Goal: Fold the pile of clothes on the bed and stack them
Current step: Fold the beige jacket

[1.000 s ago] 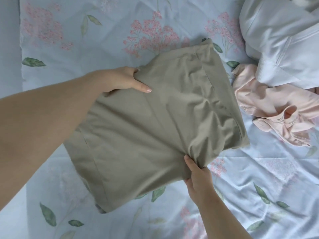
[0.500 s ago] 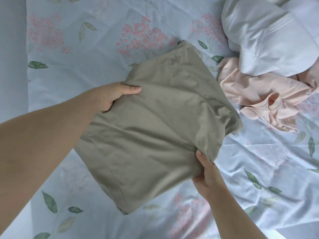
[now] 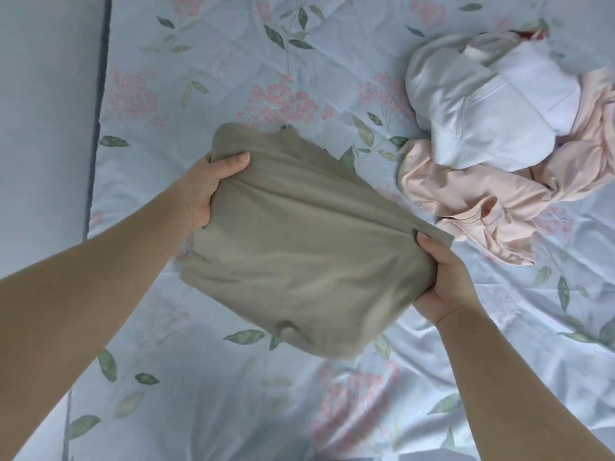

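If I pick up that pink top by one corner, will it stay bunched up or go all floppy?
Probably floppy: the pink top lies in soft crumples on the bed sheet. Likely light too, since the cloth looks thin. The white garment rests on part of it, so lifting may tug that along.

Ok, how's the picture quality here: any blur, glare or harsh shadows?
Head view: soft even light, no glare or hard shadows; olive garment, left hand and right hand fairly sharp; bedsheet print smeared toward the bottom edge; white garment slightly washed out.
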Motion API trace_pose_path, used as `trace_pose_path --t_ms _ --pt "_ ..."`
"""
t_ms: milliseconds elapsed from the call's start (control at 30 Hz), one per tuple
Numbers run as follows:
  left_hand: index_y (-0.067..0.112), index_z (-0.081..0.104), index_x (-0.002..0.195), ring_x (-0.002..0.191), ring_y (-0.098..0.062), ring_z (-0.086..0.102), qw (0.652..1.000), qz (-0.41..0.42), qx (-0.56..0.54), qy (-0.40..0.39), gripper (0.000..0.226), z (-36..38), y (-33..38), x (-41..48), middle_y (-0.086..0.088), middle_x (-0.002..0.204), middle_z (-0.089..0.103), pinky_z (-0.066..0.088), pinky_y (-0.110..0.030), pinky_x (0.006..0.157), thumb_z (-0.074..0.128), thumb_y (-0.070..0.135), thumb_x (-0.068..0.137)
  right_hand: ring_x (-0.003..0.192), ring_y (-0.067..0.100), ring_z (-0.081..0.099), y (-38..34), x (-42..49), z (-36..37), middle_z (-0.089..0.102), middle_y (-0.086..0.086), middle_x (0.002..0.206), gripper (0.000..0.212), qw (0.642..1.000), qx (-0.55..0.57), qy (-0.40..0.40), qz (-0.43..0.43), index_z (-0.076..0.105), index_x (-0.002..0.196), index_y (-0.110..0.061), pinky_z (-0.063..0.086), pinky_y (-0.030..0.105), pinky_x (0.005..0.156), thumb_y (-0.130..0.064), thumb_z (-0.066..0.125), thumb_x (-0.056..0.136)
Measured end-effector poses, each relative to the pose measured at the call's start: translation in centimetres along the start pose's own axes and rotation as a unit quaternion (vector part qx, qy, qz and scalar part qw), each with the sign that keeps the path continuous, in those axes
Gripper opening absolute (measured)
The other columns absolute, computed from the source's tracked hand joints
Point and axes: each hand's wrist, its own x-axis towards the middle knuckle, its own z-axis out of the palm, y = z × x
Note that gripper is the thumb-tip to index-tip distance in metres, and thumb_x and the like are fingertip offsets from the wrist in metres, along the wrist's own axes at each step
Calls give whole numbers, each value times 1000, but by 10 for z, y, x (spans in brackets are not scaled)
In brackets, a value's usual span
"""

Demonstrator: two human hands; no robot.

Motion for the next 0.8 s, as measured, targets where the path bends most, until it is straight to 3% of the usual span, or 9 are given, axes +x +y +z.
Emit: trace_pose_path --t_ms 67,167,233,333,433,567,633,733,800 --pt "17 60 117 80 -15 71 998 43 -23 28 47 5 15 -15 3 84 74 57 -29 60 71 28 73 65 10 68 -23 -6 17 72 -3 73 25 998 -5 -33 -46 71 78 -18 56 22 59 -11 51 90" --pt "20 61 104 83 -14 71 990 113 -61 49 23 5 34 -42 4 87 74 57 -29 65 65 17 82 68 8 68 -52 -18 38 72 -6 72 19 989 -20 -93 -110 62 87 -17 56 23 66 -7 47 91" --pt "20 67 96 89 -14 70 985 153 -71 41 22 -3 39 -66 4 91 74 56 -29 70 73 15 75 81 12 69 -63 -28 44 73 -3 84 21 982 -47 -134 -124 65 95 -17 57 29 76 -8 48 89" --pt "20 73 97 99 -17 67 985 163 -47 7 54 -21 28 -103 1 103 72 54 -28 78 92 30 47 87 16 67 -65 -40 36 72 -1 91 27 973 -105 -158 -134 66 100 -17 55 37 80 -3 48 86" --pt "13 68 105 101 -17 67 996 77 33 16 79 -46 -14 -133 0 105 72 53 -26 82 93 32 33 78 15 67 -44 -45 8 72 0 82 30 966 -199 -122 -110 64 98 -11 56 28 70 9 46 84" --pt "14 66 109 99 -16 67 982 -88 166 31 74 -67 -100 -161 -2 106 72 46 -33 98 87 31 40 81 26 63 12 -45 -41 71 9 81 27 934 -347 -81 9 62 97 -1 53 31 71 4 63 70" --pt "15 65 110 101 -14 64 964 -164 207 23 62 -72 -143 -171 2 104 71 48 -28 92 79 24 51 77 27 62 40 -48 -63 68 12 81 41 899 -429 -41 76 63 93 -2 47 31 70 -9 66 52" --pt "15 63 107 96 -12 64 949 -239 203 18 55 -66 -184 -181 6 98 70 48 -15 70 80 18 54 68 22 54 70 -47 -89 60 8 72 45 846 -513 -7 144 62 87 -4 39 28 62 -15 64 44" --pt "21 61 107 94 -10 64 951 -252 172 35 48 -62 -196 -180 7 101 69 47 -17 70 85 20 66 83 23 60 80 -41 -99 67 8 88 52 837 -518 -3 180 62 97 -6 44 32 75 -20 72 48"
